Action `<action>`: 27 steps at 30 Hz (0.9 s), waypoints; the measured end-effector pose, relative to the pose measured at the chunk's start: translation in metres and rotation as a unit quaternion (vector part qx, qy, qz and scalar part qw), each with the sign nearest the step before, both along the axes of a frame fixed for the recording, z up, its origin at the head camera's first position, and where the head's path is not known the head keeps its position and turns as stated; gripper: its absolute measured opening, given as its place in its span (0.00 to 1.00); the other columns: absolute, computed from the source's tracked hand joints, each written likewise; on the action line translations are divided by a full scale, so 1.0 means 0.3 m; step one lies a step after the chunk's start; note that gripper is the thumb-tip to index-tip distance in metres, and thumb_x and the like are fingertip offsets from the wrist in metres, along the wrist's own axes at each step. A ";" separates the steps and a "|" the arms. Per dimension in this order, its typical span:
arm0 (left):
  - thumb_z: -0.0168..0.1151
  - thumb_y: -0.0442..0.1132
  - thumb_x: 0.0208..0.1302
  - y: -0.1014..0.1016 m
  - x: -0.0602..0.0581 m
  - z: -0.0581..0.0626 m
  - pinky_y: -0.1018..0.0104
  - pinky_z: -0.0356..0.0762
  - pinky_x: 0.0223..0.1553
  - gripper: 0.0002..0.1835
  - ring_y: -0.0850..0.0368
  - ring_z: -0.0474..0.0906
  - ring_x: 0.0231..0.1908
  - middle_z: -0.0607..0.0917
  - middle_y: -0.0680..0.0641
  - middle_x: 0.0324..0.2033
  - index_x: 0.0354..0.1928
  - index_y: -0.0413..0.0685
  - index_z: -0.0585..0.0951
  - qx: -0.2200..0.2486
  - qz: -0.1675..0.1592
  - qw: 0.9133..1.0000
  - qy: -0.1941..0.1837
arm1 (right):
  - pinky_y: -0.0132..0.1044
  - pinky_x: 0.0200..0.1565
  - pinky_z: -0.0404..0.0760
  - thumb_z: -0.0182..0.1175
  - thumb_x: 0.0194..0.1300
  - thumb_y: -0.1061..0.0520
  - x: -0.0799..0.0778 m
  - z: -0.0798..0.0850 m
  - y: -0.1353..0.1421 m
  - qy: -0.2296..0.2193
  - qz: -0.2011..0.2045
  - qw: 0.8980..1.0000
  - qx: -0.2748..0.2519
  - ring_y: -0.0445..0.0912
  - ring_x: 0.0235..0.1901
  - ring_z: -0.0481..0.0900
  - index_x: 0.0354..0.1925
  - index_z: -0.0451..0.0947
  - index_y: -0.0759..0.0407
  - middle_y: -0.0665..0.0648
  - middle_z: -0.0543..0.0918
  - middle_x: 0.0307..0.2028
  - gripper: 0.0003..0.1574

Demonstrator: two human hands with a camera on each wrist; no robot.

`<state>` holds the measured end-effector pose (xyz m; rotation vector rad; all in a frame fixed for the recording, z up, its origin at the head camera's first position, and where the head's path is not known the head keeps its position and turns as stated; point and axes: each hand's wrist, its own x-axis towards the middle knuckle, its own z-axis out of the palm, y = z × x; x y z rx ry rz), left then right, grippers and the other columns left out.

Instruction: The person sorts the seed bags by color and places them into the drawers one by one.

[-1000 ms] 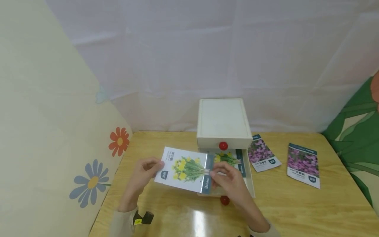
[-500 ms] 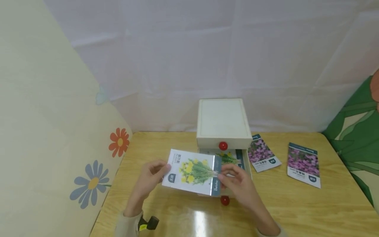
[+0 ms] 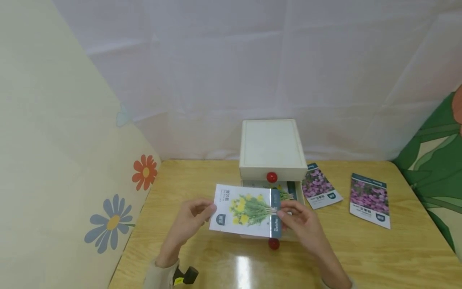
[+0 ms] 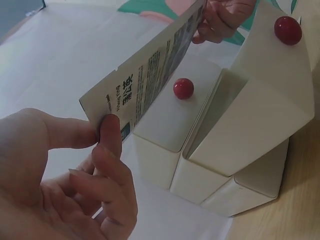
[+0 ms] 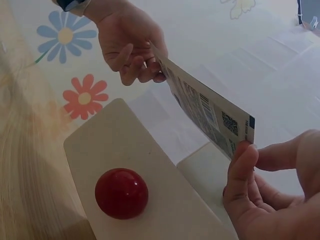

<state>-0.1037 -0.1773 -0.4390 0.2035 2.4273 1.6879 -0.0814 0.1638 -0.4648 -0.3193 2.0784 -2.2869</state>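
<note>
A seed packet (image 3: 245, 210) with yellow flowers on its front is held level above the pulled-out drawer. My left hand (image 3: 195, 220) pinches its left end between thumb and fingers, while my right hand (image 3: 301, 224) pinches the dark band at the other end. In the right wrist view the packet's back (image 5: 205, 107) shows a barcode and a square code. Beneath it, the open lower drawer (image 4: 250, 130) of a small white cabinet (image 3: 273, 143) contains another yellow-flower packet (image 3: 283, 193), partly hidden by the held one. The drawer's red knob (image 3: 274, 243) shows below.
Right of the cabinet, two seed packets with purple flowers lie on the wooden table (image 3: 397, 257): one near packet (image 3: 319, 186) beside the cabinet and one farther packet (image 3: 369, 200). The upper drawer, with a red knob (image 3: 272, 177), is closed. A white cloth (image 3: 216, 80) hangs behind.
Both hands have carried the yellow-flower packet rightward, farther over the open drawer, and turned it slightly straighter. The cabinet and the purple-flower packets have stayed put.
</note>
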 end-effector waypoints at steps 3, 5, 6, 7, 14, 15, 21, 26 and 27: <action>0.65 0.40 0.77 0.011 -0.005 -0.010 0.65 0.87 0.39 0.11 0.58 0.86 0.37 0.91 0.41 0.43 0.48 0.39 0.88 0.000 -0.011 1.000 0.010 | 0.33 0.36 0.90 0.61 0.75 0.70 0.002 0.002 0.015 -0.017 -0.004 1.000 0.007 0.41 0.32 0.85 0.56 0.76 0.75 0.48 0.88 0.41 0.14; 0.65 0.40 0.77 0.019 -0.008 -0.017 0.67 0.86 0.39 0.11 0.58 0.86 0.37 0.91 0.41 0.43 0.48 0.39 0.88 0.001 -0.016 1.000 0.013 | 0.34 0.37 0.91 0.61 0.75 0.69 0.004 0.006 0.023 -0.030 -0.010 0.999 0.016 0.41 0.33 0.85 0.56 0.76 0.75 0.48 0.88 0.41 0.15; 0.65 0.40 0.77 0.023 -0.009 -0.020 0.68 0.86 0.39 0.11 0.59 0.86 0.37 0.91 0.41 0.43 0.48 0.39 0.88 0.002 -0.015 1.000 0.014 | 0.34 0.37 0.91 0.61 0.75 0.69 0.004 0.008 0.027 -0.032 -0.012 0.999 0.021 0.42 0.33 0.86 0.56 0.76 0.75 0.48 0.88 0.41 0.15; 0.65 0.40 0.76 0.028 -0.010 -0.023 0.69 0.85 0.39 0.11 0.59 0.86 0.37 0.91 0.41 0.43 0.48 0.39 0.88 0.003 -0.014 1.000 0.015 | 0.34 0.37 0.91 0.61 0.75 0.69 0.004 0.009 0.031 -0.032 -0.015 0.999 0.023 0.42 0.33 0.85 0.56 0.76 0.76 0.48 0.88 0.41 0.15; 0.68 0.38 0.74 0.068 -0.017 -0.038 0.68 0.88 0.40 0.08 0.57 0.89 0.40 0.91 0.41 0.43 0.46 0.40 0.89 0.019 0.010 1.000 0.017 | 0.35 0.37 0.91 0.61 0.75 0.70 0.006 0.014 0.054 -0.036 -0.027 0.999 0.026 0.42 0.33 0.85 0.57 0.76 0.76 0.49 0.88 0.40 0.15; 0.68 0.38 0.74 0.075 -0.019 -0.042 0.68 0.88 0.40 0.08 0.57 0.89 0.40 0.91 0.42 0.43 0.45 0.41 0.89 0.018 0.014 1.000 0.016 | 0.35 0.37 0.91 0.61 0.75 0.69 0.007 0.015 0.058 -0.040 -0.030 0.998 0.028 0.42 0.33 0.85 0.57 0.75 0.76 0.49 0.87 0.41 0.16; 0.69 0.39 0.73 0.111 -0.025 -0.065 0.68 0.88 0.41 0.07 0.56 0.88 0.41 0.91 0.44 0.42 0.44 0.43 0.89 0.018 0.026 1.000 0.005 | 0.34 0.39 0.91 0.63 0.73 0.70 0.011 0.012 0.082 -0.059 -0.043 0.997 0.031 0.42 0.37 0.86 0.59 0.76 0.72 0.49 0.86 0.42 0.18; 0.69 0.40 0.73 0.135 -0.023 -0.077 0.69 0.87 0.41 0.07 0.56 0.88 0.41 0.91 0.44 0.41 0.44 0.43 0.89 0.019 0.018 1.000 0.004 | 0.32 0.38 0.90 0.63 0.72 0.71 0.014 0.003 0.102 -0.058 -0.057 0.996 0.023 0.41 0.37 0.86 0.57 0.79 0.68 0.50 0.86 0.42 0.16; 0.69 0.40 0.74 0.139 -0.021 -0.079 0.69 0.87 0.41 0.07 0.56 0.88 0.41 0.91 0.44 0.41 0.44 0.43 0.89 0.019 0.014 1.000 0.005 | 0.32 0.38 0.90 0.63 0.72 0.71 0.014 0.002 0.105 -0.060 -0.061 0.996 0.024 0.41 0.37 0.86 0.56 0.80 0.67 0.50 0.86 0.42 0.16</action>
